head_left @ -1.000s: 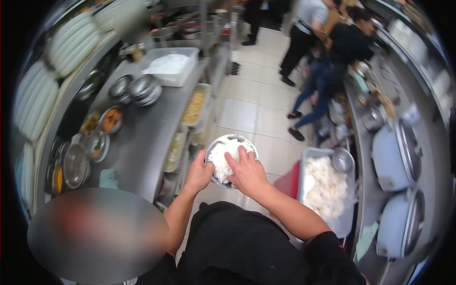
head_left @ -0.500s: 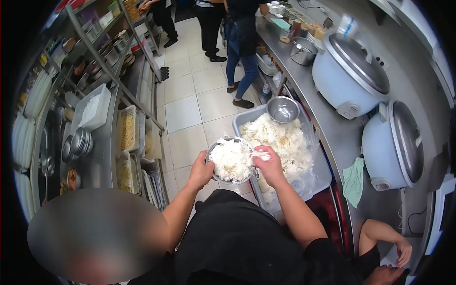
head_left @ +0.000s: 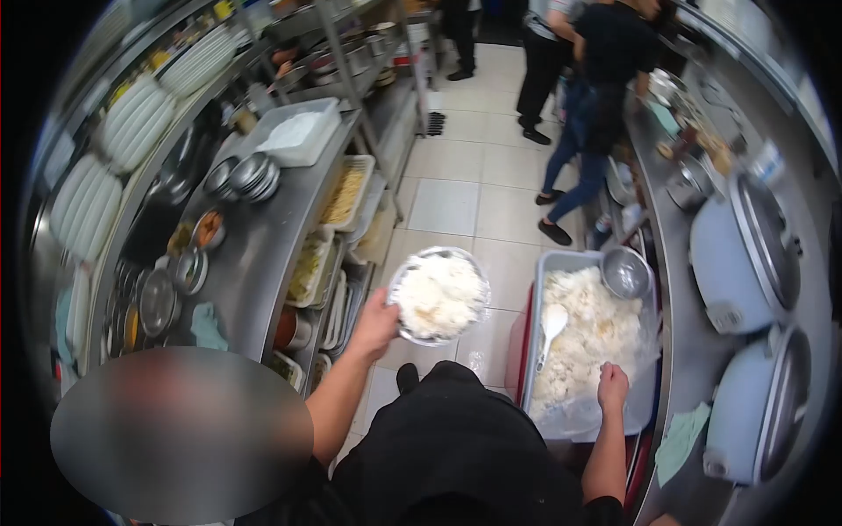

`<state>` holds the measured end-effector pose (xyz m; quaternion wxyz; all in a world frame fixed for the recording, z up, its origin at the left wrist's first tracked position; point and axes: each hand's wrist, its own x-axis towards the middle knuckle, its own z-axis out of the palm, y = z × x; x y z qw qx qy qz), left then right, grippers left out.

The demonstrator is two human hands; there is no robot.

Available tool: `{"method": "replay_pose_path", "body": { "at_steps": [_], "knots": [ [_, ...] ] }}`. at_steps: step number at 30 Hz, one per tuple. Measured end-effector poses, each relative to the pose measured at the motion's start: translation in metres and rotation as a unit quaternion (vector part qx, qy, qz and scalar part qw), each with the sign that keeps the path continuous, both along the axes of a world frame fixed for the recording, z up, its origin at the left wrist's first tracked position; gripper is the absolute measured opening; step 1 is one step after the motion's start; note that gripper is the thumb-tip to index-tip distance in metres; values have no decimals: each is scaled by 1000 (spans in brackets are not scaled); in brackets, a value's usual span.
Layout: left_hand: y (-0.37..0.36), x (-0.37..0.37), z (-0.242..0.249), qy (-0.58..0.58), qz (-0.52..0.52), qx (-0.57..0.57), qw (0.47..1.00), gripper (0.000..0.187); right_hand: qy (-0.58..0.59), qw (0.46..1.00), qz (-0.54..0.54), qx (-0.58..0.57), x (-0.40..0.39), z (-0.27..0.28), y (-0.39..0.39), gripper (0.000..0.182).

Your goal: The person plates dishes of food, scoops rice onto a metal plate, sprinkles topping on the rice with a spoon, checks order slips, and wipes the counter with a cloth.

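My left hand (head_left: 375, 326) grips the rim of a metal bowl (head_left: 481, 317) heaped with white rice (head_left: 441, 291), held level above the floor. My right hand (head_left: 612, 386) is closed over the near right part of a grey plastic tub (head_left: 537, 270). Whether anything is in its fingers is hidden; clear plastic film (head_left: 574, 423) lies close by. Loose rice (head_left: 589, 329) fills the tub. On it rest a white rice paddle (head_left: 553, 321), at the left, and a metal bowl (head_left: 626, 273), at the far right corner.
At the right, two large rice cookers (head_left: 735, 254) and a green cloth (head_left: 682, 443) sit on a steel counter (head_left: 660, 197). The left counter (head_left: 263, 228) holds stacked bowls (head_left: 253, 176) and a white container (head_left: 317, 145). Co-workers (head_left: 605, 96) stand farther along the tiled aisle.
My view has turned left. My right hand has left the rice bowl and moved right over the tub. The rice paddle now lies on the tub's rice. My left hand still holds the bowl.
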<state>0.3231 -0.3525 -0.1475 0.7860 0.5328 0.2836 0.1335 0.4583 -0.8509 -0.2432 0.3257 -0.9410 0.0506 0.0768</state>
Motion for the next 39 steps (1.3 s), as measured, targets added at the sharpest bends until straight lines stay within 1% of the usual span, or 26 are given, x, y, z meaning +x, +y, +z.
{"method": "replay_pose_path", "body": {
  "at_steps": [3, 4, 5, 6, 7, 8, 9, 10, 11, 12, 13, 14, 16, 19, 22, 23, 26, 29, 30, 31, 32, 33, 34, 36, 37, 39],
  "knots": [
    [69, -70, 37, -12, 157, 34, 987, 38, -173, 981, 75, -38, 7, 4, 37, 12],
    [90, -98, 52, -10, 228, 42, 973, 38, -209, 976, 65, -14, 15, -5, 51, 12],
    [110, -127, 68, -1, 275, 54, 960, 39, -134, 989, 55, -10, 23, -7, 62, 10],
    [132, -160, 82, 9, 327, 66, 943, 40, -120, 990, 75, 14, 31, -6, 78, 9],
    [161, -194, 81, -9, 378, 86, 922, 42, -126, 987, 95, 13, 39, -11, 93, 7],
    [188, -232, 84, 18, 419, 108, 901, 43, -120, 984, 128, 29, 47, -13, 104, 9],
    [217, -273, 84, 40, 450, 139, 881, 43, -174, 970, 172, -5, 57, -27, 111, 23],
    [241, -311, 87, 61, 475, 168, 862, 43, -136, 978, 160, 9, 82, -64, 103, 31],
    [256, -340, 99, 57, 510, 178, 840, 43, -112, 983, 146, -9, 85, -53, 118, 29],
    [268, -367, 112, 54, 540, 189, 818, 42, -122, 976, 151, -97, 84, -41, 132, 26],
    [279, -393, 121, 57, 574, 214, 788, 42, -105, 978, 150, -100, 84, -33, 145, 25],
    [293, -425, 122, 52, 603, 194, 772, 40, -34, 988, 130, -72, 88, -29, 155, 26],
    [296, -446, 155, 39, 647, 175, 741, 35, -83, 991, 75, -72, 90, -46, 169, 27],
    [348, -551, 118, 115, 683, 150, 705, 32, -153, 982, 70, -81, 88, -75, 189, 29],
    [361, -571, 123, 140, 711, 115, 679, 31, -92, 967, 217, -102, 68, -68, 232, 29],
    [365, -577, 121, 143, 718, 108, 672, 30, -75, 969, 222, -77, 59, -68, 250, 29],
    [373, -596, 110, 139, 709, 98, 684, 33, -47, 961, 249, -110, 42, -65, 304, 29],
    [378, -606, 103, 115, 720, 78, 680, 47, -10, 965, 260, -41, 45, -76, 343, 28],
    [378, -608, 102, 112, 709, 73, 693, 51, -2, 965, 263, -20, 49, -80, 351, 26],
    [378, -611, 102, 110, 697, 69, 705, 56, 30, 968, 247, -31, 36, -53, 377, 24],
    [377, -612, 102, 109, 686, 64, 716, 61, 43, 969, 245, -3, 40, -45, 393, 24],
    [378, -612, 101, 113, 698, 61, 704, 64, 58, 968, 243, 26, 45, -43, 407, 24],
    [378, -612, 101, 109, 700, 55, 703, 63, 74, 966, 241, 55, 44, -35, 425, 24],
    [378, -614, 102, 101, 703, 44, 703, 61, 63, 956, 278, 65, 43, -12, 469, 23],
    [377, -616, 102, 104, 697, 42, 708, 56, 60, 950, 294, 82, 41, 0, 492, 23],
    [377, -620, 100, 106, 685, 38, 720, 54, 61, 935, 330, 115, 31, 32, 546, 23]
  ]
}}
